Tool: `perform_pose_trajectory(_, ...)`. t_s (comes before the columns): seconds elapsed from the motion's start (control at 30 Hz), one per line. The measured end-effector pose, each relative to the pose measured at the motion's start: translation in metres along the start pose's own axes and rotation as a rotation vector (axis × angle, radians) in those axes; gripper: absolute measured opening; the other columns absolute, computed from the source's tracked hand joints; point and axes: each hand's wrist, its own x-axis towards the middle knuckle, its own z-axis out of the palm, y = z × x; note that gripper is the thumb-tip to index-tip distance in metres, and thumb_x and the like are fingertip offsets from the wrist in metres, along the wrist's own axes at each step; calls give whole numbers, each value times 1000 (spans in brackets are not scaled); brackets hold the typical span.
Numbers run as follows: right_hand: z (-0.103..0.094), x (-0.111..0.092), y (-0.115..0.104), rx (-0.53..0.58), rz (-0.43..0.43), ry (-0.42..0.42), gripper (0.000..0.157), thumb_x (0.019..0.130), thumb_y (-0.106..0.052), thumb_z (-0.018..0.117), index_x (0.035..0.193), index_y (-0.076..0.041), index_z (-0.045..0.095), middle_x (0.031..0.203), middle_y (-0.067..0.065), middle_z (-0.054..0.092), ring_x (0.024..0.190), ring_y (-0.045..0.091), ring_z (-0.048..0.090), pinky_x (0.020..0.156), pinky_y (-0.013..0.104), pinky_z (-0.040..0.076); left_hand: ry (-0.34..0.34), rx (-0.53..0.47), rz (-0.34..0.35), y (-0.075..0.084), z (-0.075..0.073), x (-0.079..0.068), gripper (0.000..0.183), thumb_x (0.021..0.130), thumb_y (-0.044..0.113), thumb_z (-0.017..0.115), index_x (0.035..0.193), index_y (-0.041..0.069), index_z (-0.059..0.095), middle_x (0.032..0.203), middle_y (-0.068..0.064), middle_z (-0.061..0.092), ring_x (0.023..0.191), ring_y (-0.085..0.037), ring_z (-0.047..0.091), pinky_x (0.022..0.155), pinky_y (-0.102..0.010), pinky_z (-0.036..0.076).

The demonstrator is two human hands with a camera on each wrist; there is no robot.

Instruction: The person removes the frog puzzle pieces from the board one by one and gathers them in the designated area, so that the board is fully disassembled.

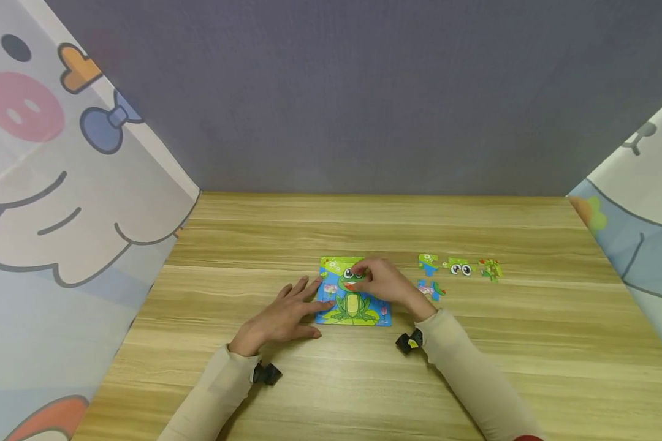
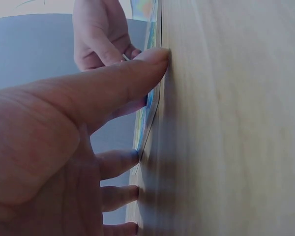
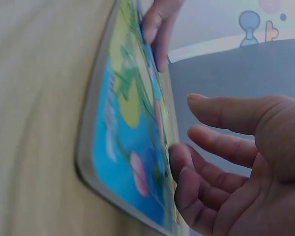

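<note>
On the wooden table lies a square frog puzzle board (image 1: 353, 309), its printed picture showing a green frog on blue. My left hand (image 1: 287, 313) rests with spread fingers at the board's left side, the index finger over the picture. In the left wrist view, the thumb (image 2: 123, 83) stretches across in front of the board's edge. My right hand (image 1: 387, 283) is over the frog's head and covers the board's upper right. Its fingers (image 3: 211, 184) bend loosely close over the picture in the right wrist view, with no piece visible between thumb and fingers.
Right of the board lie loose puzzle pieces: a blue-green piece (image 1: 428, 263), an eyes piece (image 1: 460, 268), a red-flowered piece (image 1: 491, 269) and a pink-and-blue piece (image 1: 430, 290). A grey panel (image 1: 364, 98) rises behind the table, with cartoon-printed walls (image 1: 88, 214) at the sides.
</note>
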Motion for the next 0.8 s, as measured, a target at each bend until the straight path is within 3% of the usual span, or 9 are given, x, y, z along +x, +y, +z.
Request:
perform_pose_trajectory(0.2,11,0,-4,-106,32,-31,48,86,-22,80,127,-1,66,117,14,63,98,20,56,88,41,52,3,-2,4,0,0,0,61,93,36,70,148,21,51,167,-24,15,150,-57,16,112,-77,22)
perform_pose_trajectory(0.5,19,1,-7,-180,117,-4,68,82,-26,84,139,0,56,120,14,56,100,23,53,88,41,51,16,9,7,0,2,1,60,92,36,71,147,21,53,166,-25,17,150,-57,17,112,-77,22)
perform_pose_trajectory(0.67,20,1,-7,-157,124,18,61,82,-24,85,133,-1,62,117,12,55,96,20,52,89,41,51,21,17,11,-1,2,2,60,91,36,72,147,21,53,166,-26,17,150,-57,17,111,-77,22)
perform_pose_trajectory(0.8,20,2,-7,-137,137,31,57,80,-23,85,129,-4,65,119,11,56,104,23,56,96,44,52,20,18,5,-1,2,2,60,91,35,72,147,21,53,166,-25,17,150,-57,17,112,-77,22)
